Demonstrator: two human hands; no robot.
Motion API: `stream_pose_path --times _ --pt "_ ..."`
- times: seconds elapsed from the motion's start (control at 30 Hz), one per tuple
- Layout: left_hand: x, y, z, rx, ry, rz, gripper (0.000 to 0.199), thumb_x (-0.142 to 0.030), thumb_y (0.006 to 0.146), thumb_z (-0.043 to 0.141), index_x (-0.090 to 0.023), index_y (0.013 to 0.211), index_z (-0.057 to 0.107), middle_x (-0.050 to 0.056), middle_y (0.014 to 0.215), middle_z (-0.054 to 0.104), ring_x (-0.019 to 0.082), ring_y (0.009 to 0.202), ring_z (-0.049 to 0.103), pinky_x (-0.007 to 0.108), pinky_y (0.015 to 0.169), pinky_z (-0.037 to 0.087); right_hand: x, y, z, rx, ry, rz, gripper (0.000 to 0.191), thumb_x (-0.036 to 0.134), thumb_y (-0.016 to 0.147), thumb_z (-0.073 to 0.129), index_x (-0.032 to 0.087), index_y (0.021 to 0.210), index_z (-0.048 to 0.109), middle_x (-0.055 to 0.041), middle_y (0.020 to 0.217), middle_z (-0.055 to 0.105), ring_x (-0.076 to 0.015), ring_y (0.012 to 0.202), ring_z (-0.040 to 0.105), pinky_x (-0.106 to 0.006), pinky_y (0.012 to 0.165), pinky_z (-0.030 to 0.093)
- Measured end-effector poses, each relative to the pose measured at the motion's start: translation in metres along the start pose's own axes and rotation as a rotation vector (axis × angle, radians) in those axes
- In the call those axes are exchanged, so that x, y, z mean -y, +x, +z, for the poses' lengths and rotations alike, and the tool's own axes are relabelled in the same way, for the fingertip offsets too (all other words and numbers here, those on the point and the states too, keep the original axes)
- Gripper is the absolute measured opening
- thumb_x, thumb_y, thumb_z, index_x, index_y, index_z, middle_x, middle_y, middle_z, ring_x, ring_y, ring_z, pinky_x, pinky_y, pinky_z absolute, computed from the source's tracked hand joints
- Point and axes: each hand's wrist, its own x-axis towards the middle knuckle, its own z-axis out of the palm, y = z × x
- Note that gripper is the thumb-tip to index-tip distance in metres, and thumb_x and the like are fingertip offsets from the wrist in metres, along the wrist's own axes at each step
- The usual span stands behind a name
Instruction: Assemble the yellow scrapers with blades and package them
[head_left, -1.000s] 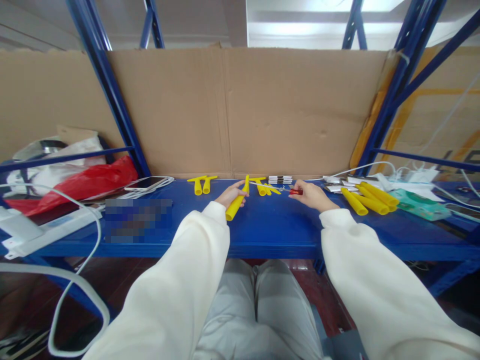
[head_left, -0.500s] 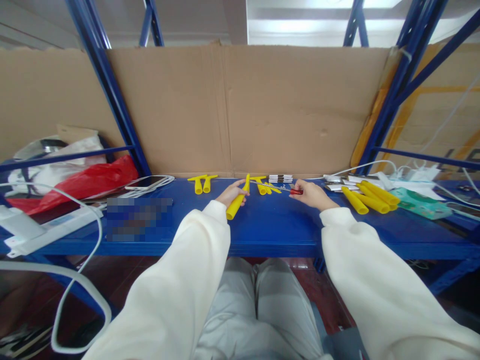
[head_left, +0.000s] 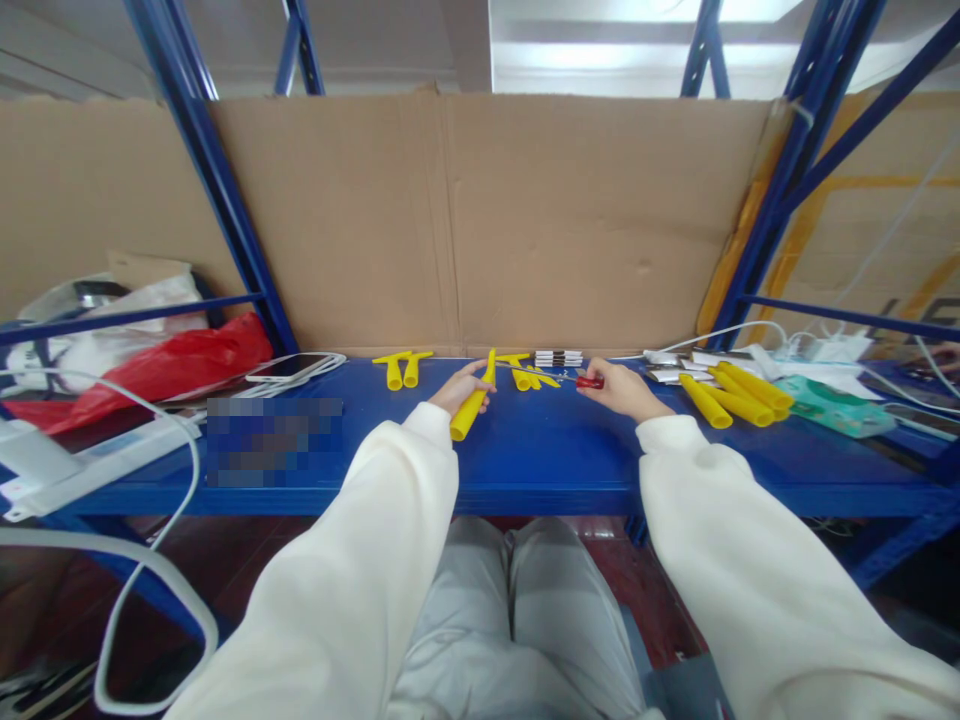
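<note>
My left hand is closed on a yellow tube-shaped piece, which tilts with its wide end toward me. In my right hand is the red handle of a screwdriver, its thin metal shaft pointing left to the upper part of the yellow piece. Whether the tip touches it is too small to tell. Behind and between my hands lie more yellow pieces and a row of metal-coloured parts. Two yellow T-shaped pieces rest left of my left hand.
Several yellow tubes lie on the blue table at the right, near a green packet and white cables. A white power strip and a red bag are at the left. Cardboard stands behind.
The whole view has shifted very slightly. Both hands keep their hold and nearly the same positions.
</note>
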Motion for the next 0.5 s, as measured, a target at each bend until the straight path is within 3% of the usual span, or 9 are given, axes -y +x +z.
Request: stream_pose_path --times 0.13,0.3,0.5 --pt "0.0006 0.0007 -0.0007 0.003 0.001 -0.003 0.073 0.000 0.081 0.049 -0.022 0.149 0.033 0.001 0.072 0.064 0.011 0.044 0.051 0.020 0.042 0.041 0.0008 -0.0021 -0.0018 0.033 0.015 -0.043 0.015 0.038 0.084 0.061 0.024 0.080 0.065 -0.0037 0.082 0.074 -0.0199 0.074 0.066 -0.026 0.060 0.041" --pt "0.0008 0.0014 -0.0017 0.001 0.001 -0.005 0.073 0.000 0.080 0.051 -0.022 0.148 0.034 0.002 0.074 0.065 0.010 0.044 0.052 0.020 0.042 0.041 -0.0013 -0.0005 0.0033 0.057 0.098 -0.014 0.016 0.037 0.082 0.065 0.025 0.091 0.064 -0.0048 0.091 0.075 -0.0217 0.081 0.068 -0.028 0.064 0.045" --pt "0.0023 0.0030 -0.0032 0.019 0.007 0.001 0.076 -0.001 0.079 0.054 -0.023 0.149 0.033 0.004 0.081 0.068 0.010 0.045 0.053 0.019 0.042 0.042 0.0012 0.0001 0.0055 0.064 0.081 0.083 0.017 0.033 0.078 0.069 0.024 0.084 0.056 -0.0023 0.079 0.071 -0.0195 0.069 0.065 -0.026 0.059 0.042"
